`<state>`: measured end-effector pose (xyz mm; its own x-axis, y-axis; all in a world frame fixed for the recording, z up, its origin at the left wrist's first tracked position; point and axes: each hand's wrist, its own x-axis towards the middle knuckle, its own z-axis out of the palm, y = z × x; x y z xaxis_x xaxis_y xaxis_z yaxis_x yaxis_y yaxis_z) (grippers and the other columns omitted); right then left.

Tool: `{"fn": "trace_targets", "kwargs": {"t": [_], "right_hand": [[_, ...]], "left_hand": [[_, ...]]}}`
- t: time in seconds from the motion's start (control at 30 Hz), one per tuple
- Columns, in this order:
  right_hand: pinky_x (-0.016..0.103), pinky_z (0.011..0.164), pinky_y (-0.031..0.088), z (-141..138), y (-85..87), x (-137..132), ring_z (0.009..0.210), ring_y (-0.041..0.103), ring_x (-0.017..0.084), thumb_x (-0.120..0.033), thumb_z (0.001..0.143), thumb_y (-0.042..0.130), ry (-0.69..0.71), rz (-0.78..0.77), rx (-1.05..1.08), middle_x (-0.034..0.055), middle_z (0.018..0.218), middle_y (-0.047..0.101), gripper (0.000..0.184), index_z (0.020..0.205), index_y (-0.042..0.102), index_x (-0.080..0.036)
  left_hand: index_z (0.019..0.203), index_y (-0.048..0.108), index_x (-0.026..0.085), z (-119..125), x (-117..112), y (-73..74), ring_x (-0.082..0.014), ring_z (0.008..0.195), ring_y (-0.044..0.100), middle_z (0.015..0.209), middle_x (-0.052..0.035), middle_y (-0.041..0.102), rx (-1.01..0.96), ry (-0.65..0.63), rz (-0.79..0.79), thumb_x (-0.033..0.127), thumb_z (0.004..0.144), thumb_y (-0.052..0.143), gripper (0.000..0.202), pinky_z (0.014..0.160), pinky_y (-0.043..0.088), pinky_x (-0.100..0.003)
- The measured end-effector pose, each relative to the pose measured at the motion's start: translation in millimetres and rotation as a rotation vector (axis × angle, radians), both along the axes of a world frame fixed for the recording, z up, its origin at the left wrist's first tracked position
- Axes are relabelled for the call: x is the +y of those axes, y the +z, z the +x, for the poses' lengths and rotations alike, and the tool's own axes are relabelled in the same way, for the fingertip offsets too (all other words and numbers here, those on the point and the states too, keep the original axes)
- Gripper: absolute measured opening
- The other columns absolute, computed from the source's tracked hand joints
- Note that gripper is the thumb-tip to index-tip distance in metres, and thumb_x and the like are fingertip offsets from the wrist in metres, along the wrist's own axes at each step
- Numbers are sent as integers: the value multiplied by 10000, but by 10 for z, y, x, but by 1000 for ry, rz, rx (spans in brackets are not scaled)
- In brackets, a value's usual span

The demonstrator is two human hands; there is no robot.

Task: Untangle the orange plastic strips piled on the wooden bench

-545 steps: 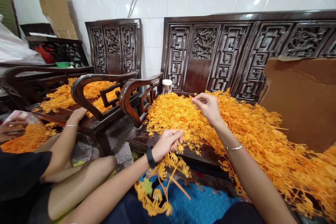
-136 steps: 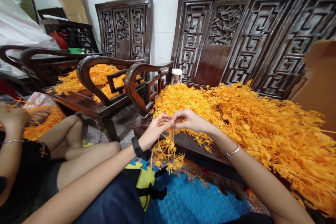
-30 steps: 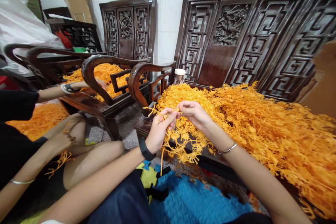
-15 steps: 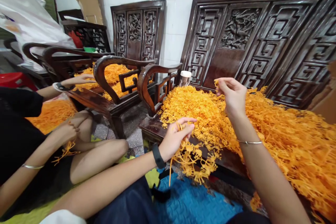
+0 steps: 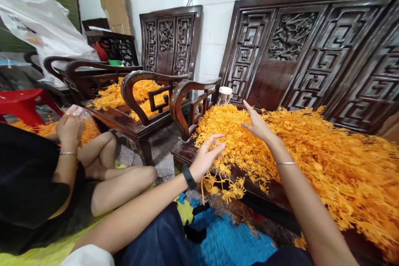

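My left hand [image 5: 206,158], a dark band at its wrist, is closed loosely round the stems of a bunch of orange plastic flower sprigs [image 5: 229,187]. The bunch hangs below the palm at the front edge of the wooden bench [image 5: 187,151]. Over the large pile of orange flower pieces [image 5: 229,122], my right hand [image 5: 258,124] is stretched out with fingers apart and nothing visible in it. A thin bangle circles the right wrist. Long-stemmed orange sprigs [image 5: 339,166] heap up along the bench on the right.
Behind the pile stands a clear jar with a white lid [image 5: 225,94]. At left a co-worker [image 5: 34,174] sits cross-legged beside a wooden armchair [image 5: 139,133] holding more orange pieces [image 5: 114,94]. A red stool [image 5: 23,102] and blue foam mat [image 5: 227,237] are around.
My right hand has gone from a pinch on a small orange piece to spread fingers. My left hand keeps its bunch. The co-worker's hand has left the armchair, and the view has shifted slightly.
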<state>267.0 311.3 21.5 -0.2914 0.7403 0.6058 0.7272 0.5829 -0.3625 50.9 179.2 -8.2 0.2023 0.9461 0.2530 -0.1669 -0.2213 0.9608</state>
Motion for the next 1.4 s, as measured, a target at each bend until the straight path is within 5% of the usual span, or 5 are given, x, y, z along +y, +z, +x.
{"fn": "trace_targets", "kwargs": {"t": [0.4,0.63,0.83,1.13,1.4], "right_hand": [[284,705,451,-448,479,-815,738,581,141,-386,784,562,554,-511,26,46,793,638,243,819,616,-152],[255,606,405,-589,351,-997,668,535,129,-414,736,630,513,-413,-152,24,747,604,353,981,596,-162],[259,601,346,-631,203,-1008,664,480,129,-373,733,635,378,-194,-242,15,719,536,215,748,578,-166],[272,686,403,-489,270,-928,717,509,126,-291,721,638,527,-346,77,17,758,561,159,683,556,-161],[265,630,402,-424,346,-860,649,497,112,-327,728,617,641,-618,190,0,681,539,194,689,521,-163]], "left_hand": [[1074,538,136,-17,73,-55,-156,756,585,968,-95,595,-426,-188,-231,343,857,447,314,693,441,-281],[973,598,137,61,65,-20,-134,817,566,986,-74,605,-444,-185,-263,397,836,482,316,684,440,-225],[990,580,147,143,-6,40,-117,748,560,958,-64,602,-382,-223,-262,425,831,476,337,610,433,-204],[737,475,144,126,9,4,-82,375,409,410,49,422,-84,-218,-120,485,833,412,360,421,343,-206],[645,444,144,185,0,-2,-47,333,315,375,79,313,-70,-206,-29,455,823,442,359,385,272,-179]]}}
